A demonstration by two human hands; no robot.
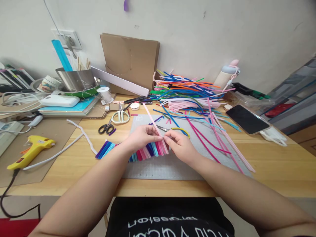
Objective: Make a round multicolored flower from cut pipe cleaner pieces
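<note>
Over the grey cutting mat point(187, 164), both hands meet at the right end of a row of short folded pipe cleaners point(142, 154) in pink, blue and purple. A light pink pipe cleaner point(151, 116) slants up and away from between my fingers. My left hand point(144, 136) is closed, pinching the pink pipe cleaner near the row. My right hand point(179, 143) pinches at the same spot, its fingertips touching the pipe cleaner's lower part. The exact grip is partly hidden by the fingers. Small pliers point(163, 128) lie just behind the hands.
A pile of coloured pipe cleaners point(187, 87) lies at the back, with long pink strands point(232, 144) at right. White-handled scissors point(120, 117) and black scissors point(106, 128) rest left of the mat. A yellow glue gun point(32, 149) lies far left, a phone point(247, 119) at right.
</note>
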